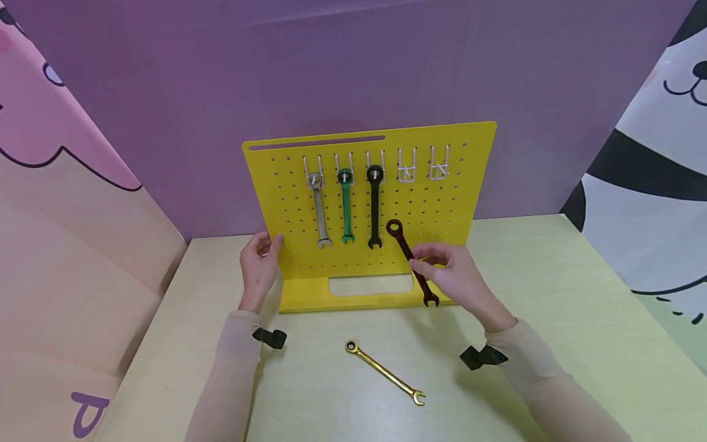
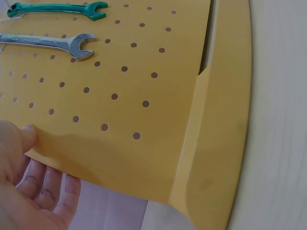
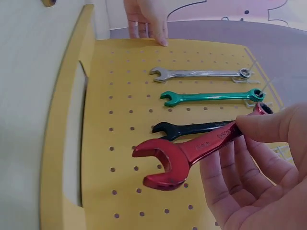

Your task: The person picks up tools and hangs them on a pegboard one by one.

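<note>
Purple backdrop is standing behind a pale table point(image 1: 552, 319). Yellow pegboard point(image 1: 442, 202) is standing upright on it, carrying a silver wrench point(image 1: 319, 212), green wrench point(image 1: 346, 205) and black wrench point(image 1: 375, 205) on hooks. Left hand point(image 1: 258, 264) is gripping the board's left edge. Right hand point(image 1: 455, 276) is pinching a red wrench point(image 1: 411, 261), seemingly just off the board face. Gold wrench point(image 1: 385, 372) is lying on the table.
</note>
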`<state>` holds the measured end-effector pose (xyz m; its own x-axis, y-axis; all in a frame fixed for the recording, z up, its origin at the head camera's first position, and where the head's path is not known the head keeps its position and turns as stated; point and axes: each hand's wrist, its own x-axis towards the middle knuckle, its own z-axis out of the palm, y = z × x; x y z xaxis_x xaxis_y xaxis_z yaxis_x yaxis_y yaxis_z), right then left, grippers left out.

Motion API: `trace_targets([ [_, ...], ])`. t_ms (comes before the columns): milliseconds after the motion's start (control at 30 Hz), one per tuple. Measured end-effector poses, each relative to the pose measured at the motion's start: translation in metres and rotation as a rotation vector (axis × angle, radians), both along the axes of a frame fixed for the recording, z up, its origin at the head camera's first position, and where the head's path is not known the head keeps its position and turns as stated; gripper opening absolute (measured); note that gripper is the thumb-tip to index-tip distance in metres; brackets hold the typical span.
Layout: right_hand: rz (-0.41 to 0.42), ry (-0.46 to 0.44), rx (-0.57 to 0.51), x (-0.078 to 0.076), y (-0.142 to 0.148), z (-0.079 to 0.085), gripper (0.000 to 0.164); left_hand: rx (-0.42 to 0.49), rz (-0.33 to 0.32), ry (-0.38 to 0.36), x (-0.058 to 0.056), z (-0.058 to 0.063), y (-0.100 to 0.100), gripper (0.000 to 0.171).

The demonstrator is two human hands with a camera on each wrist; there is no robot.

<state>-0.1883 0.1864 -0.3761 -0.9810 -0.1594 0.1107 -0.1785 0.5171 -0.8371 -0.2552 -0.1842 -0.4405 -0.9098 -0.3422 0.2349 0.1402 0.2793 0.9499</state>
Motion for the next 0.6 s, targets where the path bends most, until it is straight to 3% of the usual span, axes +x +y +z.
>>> trace_targets([
  [267,-0.028,-0.072,-0.104,-0.009,-0.006,0.009,0.032,0.010,0.009,-0.010,0.000,0.000,0.000,0.030],
  [600,-0.045,-0.064,-0.131,-0.015,-0.011,0.023,0.036,0.001,-0.005,0.003,-0.001,-0.002,-0.001,0.030],
])
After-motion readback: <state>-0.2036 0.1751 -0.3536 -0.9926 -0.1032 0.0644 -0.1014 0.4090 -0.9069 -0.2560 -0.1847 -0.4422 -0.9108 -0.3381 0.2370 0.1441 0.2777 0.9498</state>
